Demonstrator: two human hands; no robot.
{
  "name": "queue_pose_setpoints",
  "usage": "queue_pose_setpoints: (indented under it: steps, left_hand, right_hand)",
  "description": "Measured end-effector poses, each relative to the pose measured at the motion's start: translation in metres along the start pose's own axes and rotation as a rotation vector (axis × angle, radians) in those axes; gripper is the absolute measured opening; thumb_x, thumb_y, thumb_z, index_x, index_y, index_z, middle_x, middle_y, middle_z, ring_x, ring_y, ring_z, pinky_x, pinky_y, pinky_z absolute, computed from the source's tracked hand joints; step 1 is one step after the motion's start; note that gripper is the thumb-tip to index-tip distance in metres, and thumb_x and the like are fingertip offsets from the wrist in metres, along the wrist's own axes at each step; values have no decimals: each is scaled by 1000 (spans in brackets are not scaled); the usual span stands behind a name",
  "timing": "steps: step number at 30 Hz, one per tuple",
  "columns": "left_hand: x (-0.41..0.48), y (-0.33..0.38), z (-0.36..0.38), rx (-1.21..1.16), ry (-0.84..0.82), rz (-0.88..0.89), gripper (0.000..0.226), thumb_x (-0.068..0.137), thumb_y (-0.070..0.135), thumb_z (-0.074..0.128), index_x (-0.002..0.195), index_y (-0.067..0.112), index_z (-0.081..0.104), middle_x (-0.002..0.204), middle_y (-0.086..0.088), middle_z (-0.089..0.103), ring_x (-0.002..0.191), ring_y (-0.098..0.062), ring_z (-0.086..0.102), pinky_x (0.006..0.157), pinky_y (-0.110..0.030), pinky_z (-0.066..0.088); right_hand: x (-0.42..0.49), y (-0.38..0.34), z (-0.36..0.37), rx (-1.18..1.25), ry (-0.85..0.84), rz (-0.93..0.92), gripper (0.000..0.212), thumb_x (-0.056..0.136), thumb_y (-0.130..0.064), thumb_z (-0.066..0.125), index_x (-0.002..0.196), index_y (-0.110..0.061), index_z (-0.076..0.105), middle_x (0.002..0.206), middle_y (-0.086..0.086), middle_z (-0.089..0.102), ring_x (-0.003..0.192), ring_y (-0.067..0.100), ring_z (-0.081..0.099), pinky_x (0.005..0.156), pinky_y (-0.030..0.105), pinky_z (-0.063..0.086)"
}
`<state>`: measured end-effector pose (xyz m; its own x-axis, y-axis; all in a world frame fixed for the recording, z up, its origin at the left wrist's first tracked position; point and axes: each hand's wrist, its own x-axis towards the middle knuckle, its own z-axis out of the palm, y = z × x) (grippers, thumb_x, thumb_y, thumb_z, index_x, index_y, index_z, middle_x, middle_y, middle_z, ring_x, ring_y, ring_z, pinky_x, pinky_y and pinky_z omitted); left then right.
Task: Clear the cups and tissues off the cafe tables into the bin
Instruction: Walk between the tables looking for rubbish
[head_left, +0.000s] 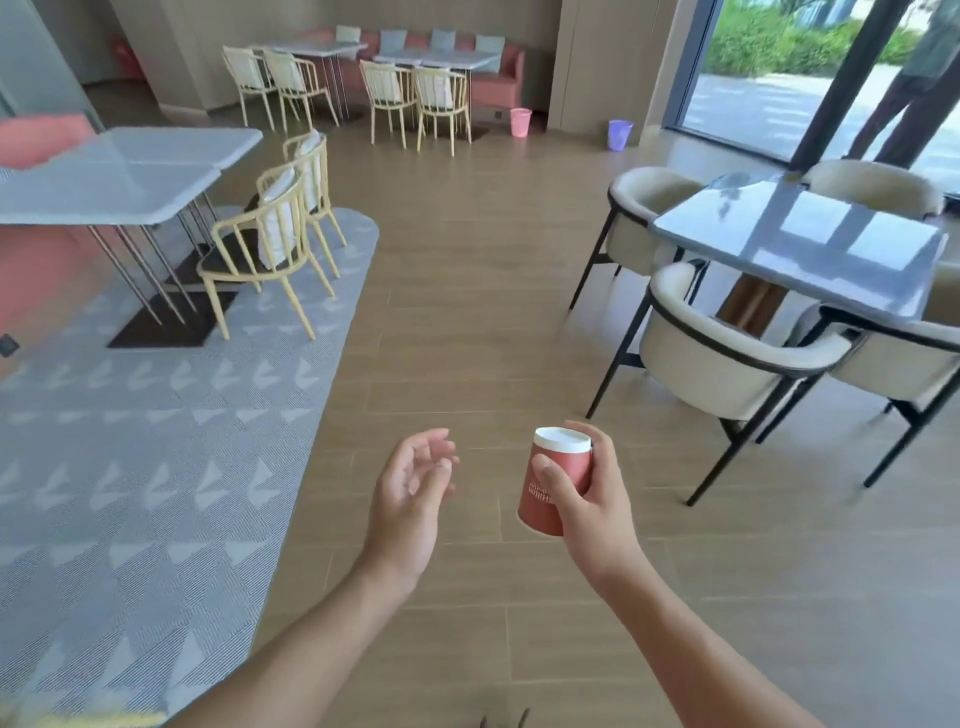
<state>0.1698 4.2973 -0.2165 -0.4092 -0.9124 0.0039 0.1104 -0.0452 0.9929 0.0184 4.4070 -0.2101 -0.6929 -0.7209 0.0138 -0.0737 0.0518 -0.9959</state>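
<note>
You are holding a red paper cup (558, 478) in your right hand (592, 499) at about 5 o'clock, low in the view and over the wood-look floor (467, 312). Your thumb is pressing across the front of the cup and your fingers are wrapping round its far side. The cup is tilting slightly with its white end up, and what is inside it is not showing. Your left hand (415, 483) is hanging just beside it at 6 o'clock, apart from the cup, palm turned toward it. Its fingers are loosely curled and are gripping nothing. Two small bins are standing on the floor by the far wall: a pink bin (520, 122) at 12 o'clock and a purple bin (620, 134) at 1 o'clock, well apart from each other. Both are too far off to tell what they are holding. A glossy grey worktop (810, 244) is standing at 2 o'clock with cream armchairs (727, 358) round it. Another grey worktop (119, 176) is sitting at 10 o'clock beside yellow-framed chairs (270, 234), on a patterned grey carpet (130, 441).
</note>
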Motion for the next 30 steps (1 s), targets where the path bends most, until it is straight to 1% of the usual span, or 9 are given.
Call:
queue_pose_setpoints:
  steps: [3, 6, 10, 15, 18, 20, 23, 27, 30]
  left_hand:
    - [56, -1, 29, -15, -5, -13, 31, 85, 23, 58, 115, 21, 66, 106, 5, 71, 101, -12, 68, 81, -29, 55]
    - [120, -7, 55, -25, -17, -26, 31, 85, 21, 59, 115, 21, 67, 107, 3, 71, 101, -12, 68, 82, -31, 55]
    - [215, -22, 85, -34, -50, -20, 28, 101, -1, 56, 116, 20, 66, 109, 1, 71, 103, -14, 68, 83, -30, 55]
    - [361, -32, 120, -46, -86, -5, 30, 102, -4, 51, 115, 19, 66, 110, -2, 69, 102, -14, 68, 82, -33, 55]
    - [447, -25, 140, -57, -105, 2, 23, 99, 4, 57, 114, 19, 66, 107, 0, 70, 99, -14, 68, 82, -36, 54]
    - [499, -19, 153, -53, -131, 15, 25, 90, 17, 58, 114, 20, 67, 106, 2, 70, 100, -13, 69, 82, -35, 55]
    - [566, -16, 170, -37, -156, -7, 30, 87, 21, 57, 115, 20, 67, 106, 5, 70, 101, -13, 69, 82, -33, 55]
    - [650, -25, 195, -26, -172, -30, 26, 90, 17, 58, 113, 21, 67, 105, 5, 71, 101, -12, 69, 82, -31, 55]
    - [719, -38, 219, -23, -170, -35, 27, 101, -3, 54, 113, 18, 66, 108, 0, 69, 99, -11, 68, 80, -31, 53]
  right_hand:
    - [58, 1, -8, 0, 10, 2, 51, 80, -45, 69, 127, -39, 52, 103, -34, 64, 95, -2, 66, 81, 22, 53]
    - [122, 5, -14, -2, 35, 15, 49, 79, -48, 71, 124, -43, 53, 106, -27, 66, 96, 2, 67, 82, 28, 57]
    - [220, 14, -11, -13, 75, 14, 56, 73, -58, 70, 124, -43, 54, 107, -24, 66, 98, 4, 67, 87, 35, 59]
    - [361, 15, 3, -26, 134, 2, 51, 79, -48, 70, 126, -40, 54, 109, -20, 66, 98, 3, 67, 89, 35, 59]
    - [440, 4, 11, -41, 166, 1, 55, 78, -51, 70, 129, -38, 54, 108, -24, 65, 97, 0, 66, 88, 33, 57]
    - [492, -1, 14, -51, 190, 3, 56, 78, -51, 69, 130, -38, 54, 113, -19, 65, 98, 0, 65, 92, 37, 58]
    - [562, -3, 21, -34, 209, 25, 55, 78, -51, 69, 130, -39, 54, 114, -17, 65, 100, 2, 66, 96, 44, 59]
    - [649, 3, 25, -22, 224, 41, 54, 80, -47, 69, 131, -37, 55, 108, -26, 66, 99, -2, 65, 90, 34, 57]
    - [722, 12, 23, -18, 227, 47, 54, 80, -46, 69, 131, -35, 56, 109, -23, 66, 99, -2, 65, 89, 27, 54]
